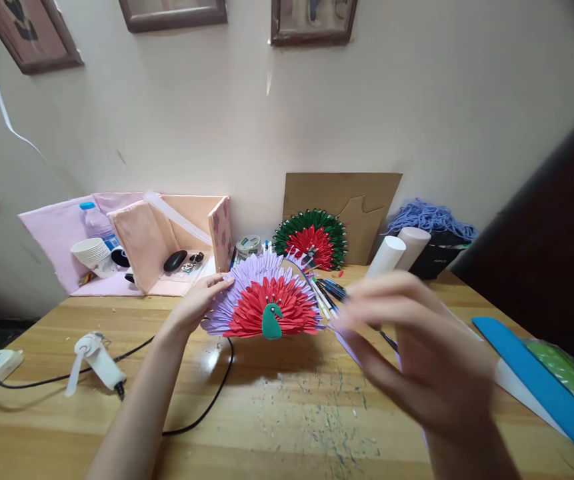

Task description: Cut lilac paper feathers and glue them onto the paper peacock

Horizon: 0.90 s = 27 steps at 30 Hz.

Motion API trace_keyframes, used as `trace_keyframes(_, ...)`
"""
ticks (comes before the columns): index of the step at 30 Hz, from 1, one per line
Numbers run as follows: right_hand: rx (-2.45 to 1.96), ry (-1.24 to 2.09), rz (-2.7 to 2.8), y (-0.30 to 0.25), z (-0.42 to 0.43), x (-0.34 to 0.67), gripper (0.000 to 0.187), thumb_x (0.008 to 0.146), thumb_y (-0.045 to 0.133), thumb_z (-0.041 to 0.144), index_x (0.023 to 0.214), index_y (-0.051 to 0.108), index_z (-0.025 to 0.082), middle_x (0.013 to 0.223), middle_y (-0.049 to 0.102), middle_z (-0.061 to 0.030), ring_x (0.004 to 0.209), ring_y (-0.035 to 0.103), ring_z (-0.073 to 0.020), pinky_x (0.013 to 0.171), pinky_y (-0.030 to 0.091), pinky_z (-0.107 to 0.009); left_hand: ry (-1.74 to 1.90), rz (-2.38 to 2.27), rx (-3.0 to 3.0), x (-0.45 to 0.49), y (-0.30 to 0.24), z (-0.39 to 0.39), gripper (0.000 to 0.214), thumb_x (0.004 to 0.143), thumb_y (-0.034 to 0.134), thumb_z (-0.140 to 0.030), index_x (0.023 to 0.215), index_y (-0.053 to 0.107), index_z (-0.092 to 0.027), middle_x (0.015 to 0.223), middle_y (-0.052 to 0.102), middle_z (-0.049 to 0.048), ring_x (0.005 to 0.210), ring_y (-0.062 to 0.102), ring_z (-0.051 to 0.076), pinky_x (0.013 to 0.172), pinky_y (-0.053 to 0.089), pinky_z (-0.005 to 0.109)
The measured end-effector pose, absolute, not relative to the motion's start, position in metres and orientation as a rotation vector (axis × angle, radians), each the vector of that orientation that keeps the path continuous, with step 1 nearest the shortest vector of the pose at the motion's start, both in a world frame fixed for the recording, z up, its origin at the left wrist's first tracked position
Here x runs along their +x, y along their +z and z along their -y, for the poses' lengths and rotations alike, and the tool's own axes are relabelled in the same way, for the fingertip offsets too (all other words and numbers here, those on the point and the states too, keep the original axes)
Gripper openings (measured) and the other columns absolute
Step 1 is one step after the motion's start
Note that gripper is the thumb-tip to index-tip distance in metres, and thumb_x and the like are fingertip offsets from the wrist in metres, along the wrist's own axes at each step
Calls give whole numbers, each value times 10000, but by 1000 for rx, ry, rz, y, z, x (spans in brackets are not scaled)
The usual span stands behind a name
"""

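- Wooden table: paper peacock held above, facing wearer, presumably for easy reach.
- Left hand: thumb and fingers pinch its left edge, probably steadying.
- Right hand: blurred, half-curled near right edge; grip unclear.
- Purple strip: by right thumb.

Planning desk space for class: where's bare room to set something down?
Front left: bare wood bordered by corded tool, power strip and left forearm. Front middle: open but speckled wood, between black cable and right hand. Crowded: the back, with organizer, pens and rolls.
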State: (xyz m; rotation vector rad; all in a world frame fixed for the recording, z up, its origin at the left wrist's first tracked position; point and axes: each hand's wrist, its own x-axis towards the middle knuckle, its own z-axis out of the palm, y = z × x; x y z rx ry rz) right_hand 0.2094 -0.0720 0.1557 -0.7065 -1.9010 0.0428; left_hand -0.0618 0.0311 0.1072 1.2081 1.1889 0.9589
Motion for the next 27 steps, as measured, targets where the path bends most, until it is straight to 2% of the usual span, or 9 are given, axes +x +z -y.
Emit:
trace_keyframes(3,-825,-46,2071,156,26,192,125,804,585,204,915,634,232,842,575,-55,831,514,-209,731,445,-366,946,-1188,1259,-58,113,-26,383,694,641,-436,939,630,-142,795,672,48,649,616,162,517,413,214)
trace_keyframes(7,-897,-76,2277,130,-3,179,103,827,547,212,861,644,206,845,583,-69,821,469,-210,730,416,-357,950,-1216,1322,-52,118,-21,396,691,633,-450,946,631,-147,815,673,49,685,614,174,572,438,240)
trace_keyframes(14,-898,-109,2415,107,-15,172,36,784,592,193,779,627,187,824,570,-65,816,453,-202,726,401,-339,955,-1219,1440,-47,117,-20,336,723,606,-410,933,643,-150,832,668,33,752,600,168,662,434,245)
trace_keyframes(23,-868,-195,2498,102,-19,166,121,794,528,118,710,601,164,772,552,-69,792,429,-196,699,403,-322,923,-1281,1514,-46,113,-22,332,720,587,-428,852,627,-126,751,617,28,666,543,148,578,385,225)
trace_keyframes(27,-876,-132,2450,102,-21,167,113,778,532,107,699,587,166,767,557,-67,802,432,-202,723,404,-336,924,-1295,1485,-44,115,-21,326,701,605,-430,828,624,-131,715,606,19,616,526,134,531,366,212)
